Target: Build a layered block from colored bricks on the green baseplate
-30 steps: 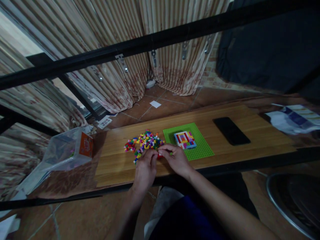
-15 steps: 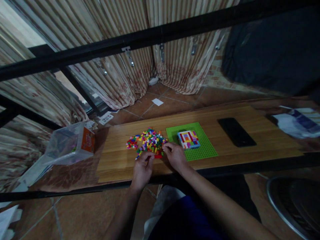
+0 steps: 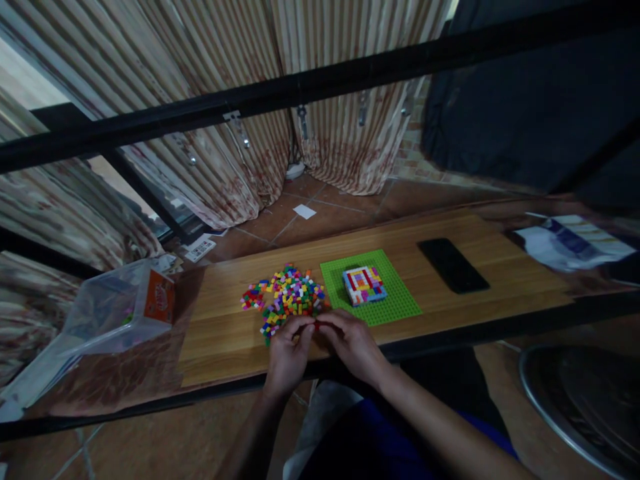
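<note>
Between my left hand (image 3: pixel 290 347) and my right hand (image 3: pixel 353 340) is a small red building brick (image 3: pixel 317 326), mostly covered by fingers. Both hands are closed in a pinch on it, close together at the near edge of the wooden board. A heap of small multicoloured building bricks (image 3: pixel 293 293) lies just beyond my fingertips. To the right, on a green studded baseplate (image 3: pixel 400 300), sits a square block built of bricks (image 3: pixel 365 285), with a red, white, yellow and purple pattern on top and light blue sides.
A black phone (image 3: pixel 453 265) lies on the wooden board (image 3: pixel 215 320) to the right. A clear plastic box (image 3: pixel 110 313) with an orange label stands at the left. Papers and packaging (image 3: pixel 575 243) lie at the far right. A black bar (image 3: pixel 350 80) crosses beyond the board.
My right hand has moved left and nearer to me, away from the heap, and now meets my left hand at the red brick. The whole view has shifted slightly.
</note>
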{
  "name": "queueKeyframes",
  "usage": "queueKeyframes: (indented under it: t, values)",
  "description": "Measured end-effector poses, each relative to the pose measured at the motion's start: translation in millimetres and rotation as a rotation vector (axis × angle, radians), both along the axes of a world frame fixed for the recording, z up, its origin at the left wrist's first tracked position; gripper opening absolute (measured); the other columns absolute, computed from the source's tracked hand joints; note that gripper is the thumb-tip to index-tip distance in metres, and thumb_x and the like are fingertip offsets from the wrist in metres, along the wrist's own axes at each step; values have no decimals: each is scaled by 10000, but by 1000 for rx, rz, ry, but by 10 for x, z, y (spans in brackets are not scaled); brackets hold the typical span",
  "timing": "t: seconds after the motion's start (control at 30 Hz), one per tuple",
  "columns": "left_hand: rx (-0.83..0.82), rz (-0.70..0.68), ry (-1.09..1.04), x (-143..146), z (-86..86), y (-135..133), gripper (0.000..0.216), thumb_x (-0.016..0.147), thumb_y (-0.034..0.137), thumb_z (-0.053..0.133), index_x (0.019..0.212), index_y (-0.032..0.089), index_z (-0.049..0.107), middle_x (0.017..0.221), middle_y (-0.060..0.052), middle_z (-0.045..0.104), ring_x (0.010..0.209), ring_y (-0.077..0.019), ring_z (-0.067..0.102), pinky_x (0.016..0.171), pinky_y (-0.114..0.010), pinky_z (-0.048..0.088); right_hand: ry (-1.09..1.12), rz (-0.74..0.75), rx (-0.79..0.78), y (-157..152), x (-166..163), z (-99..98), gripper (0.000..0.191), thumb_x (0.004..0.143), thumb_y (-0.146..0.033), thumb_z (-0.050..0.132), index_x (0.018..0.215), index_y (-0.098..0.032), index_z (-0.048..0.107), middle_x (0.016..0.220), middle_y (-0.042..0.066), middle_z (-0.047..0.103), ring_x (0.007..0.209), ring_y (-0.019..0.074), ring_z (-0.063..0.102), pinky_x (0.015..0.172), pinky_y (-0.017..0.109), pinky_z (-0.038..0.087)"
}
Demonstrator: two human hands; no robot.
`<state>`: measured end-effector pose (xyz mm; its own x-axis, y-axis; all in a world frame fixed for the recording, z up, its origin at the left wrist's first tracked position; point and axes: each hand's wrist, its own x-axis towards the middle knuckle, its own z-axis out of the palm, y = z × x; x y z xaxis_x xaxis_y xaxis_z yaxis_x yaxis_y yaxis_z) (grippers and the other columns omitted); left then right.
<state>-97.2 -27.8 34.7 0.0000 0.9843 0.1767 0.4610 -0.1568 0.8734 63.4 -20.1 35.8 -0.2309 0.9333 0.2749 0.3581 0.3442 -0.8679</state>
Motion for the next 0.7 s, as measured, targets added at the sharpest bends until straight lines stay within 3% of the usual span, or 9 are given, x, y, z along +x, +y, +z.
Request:
queueKeyframes:
  t: [0.17, 0.27, 0.47, 0.7]
  values:
    - [-34, -72, -86, 289, -6, -3, 154, 848, 293, 575, 894, 202, 689, 865, -17, 690, 815, -145, 637, 762, -268, 512, 14, 0, -106, -144, 321, 25, 186, 922, -257, 510, 977, -246, 687, 911, 19, 673, 841, 146, 636, 759, 269, 493]
    - [-48, -98, -66, 451, 1, 19, 179, 859, 284, 558, 964, 208, 680, 910, -24, 689, 832, -148, 639, 777, -281, 515, 13, -85, -104, -122, 575, 17, 178, 913, -273, 518, 966, -247, 686, 934, 25, 678, 861, 160, 639, 763, 280, 494]
    - [55, -91, 123, 568, 11, 145, 251, 881, 238, 519, 1109, 213, 621, 1096, -66, 632, 982, -172, 619, 882, -337, 508, -105, -354, -6, 151, 1043, -18, 187, 895, -293, 512, 912, -235, 689, 927, 46, 681, 885, 198, 639, 811, 349, 496]
    - [140, -106, 334, 633, -46, 272, 334, 885, 207, 500, 1213, 213, 562, 1258, -93, 530, 1196, -208, 519, 1036, -407, 441, -156, -328, 125, 474, 1090, -128, 166, 881, -258, 539, 898, -244, 704, 985, 49, 628, 945, 193, 606, 870, 368, 488]
